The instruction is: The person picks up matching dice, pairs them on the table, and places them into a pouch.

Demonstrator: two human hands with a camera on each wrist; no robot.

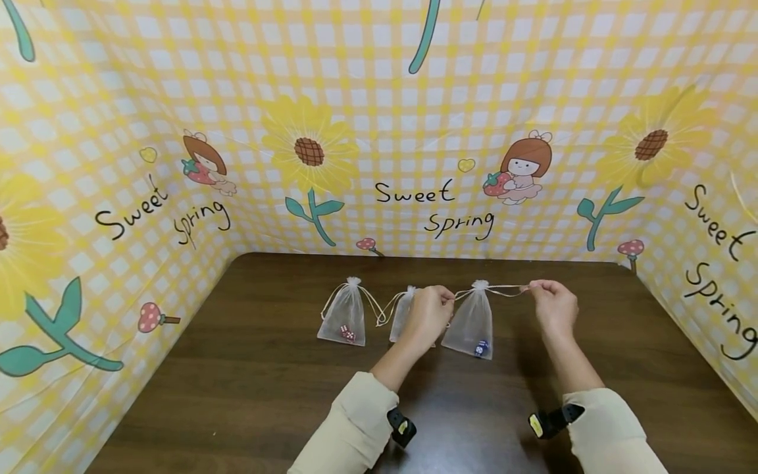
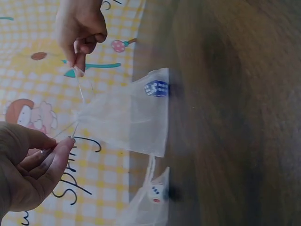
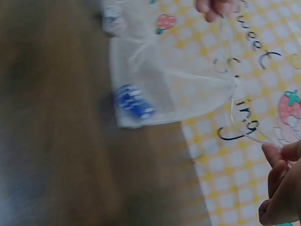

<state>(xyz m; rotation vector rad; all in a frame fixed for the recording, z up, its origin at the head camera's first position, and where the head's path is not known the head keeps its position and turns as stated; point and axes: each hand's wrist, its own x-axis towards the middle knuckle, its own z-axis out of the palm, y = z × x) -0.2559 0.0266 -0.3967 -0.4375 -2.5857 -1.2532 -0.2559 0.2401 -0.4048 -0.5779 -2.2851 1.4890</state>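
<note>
Between the two hands is a white mesh drawstring bag [image 1: 470, 322], its neck gathered tight, with blue dice [image 1: 481, 347] in a bottom corner. The left hand [image 1: 428, 316] pinches the drawstring on one side of the neck. On the other side the right hand [image 1: 555, 304] pinches the opposite drawstring loop [image 1: 509, 290], which stretches straight out from the neck. In the left wrist view the bag [image 2: 127, 113] hangs between both hands, and its blue dice [image 2: 156, 88] show through the mesh.
A second mesh bag [image 1: 400, 317], partly hidden behind the left hand, has a white die [image 2: 156, 193] in it. Farther left lies a third bag [image 1: 343, 309] with red dice [image 1: 347, 334]. Beneath is a dark wooden table [image 1: 249, 395], enclosed by a yellow checked cloth [image 1: 403, 131].
</note>
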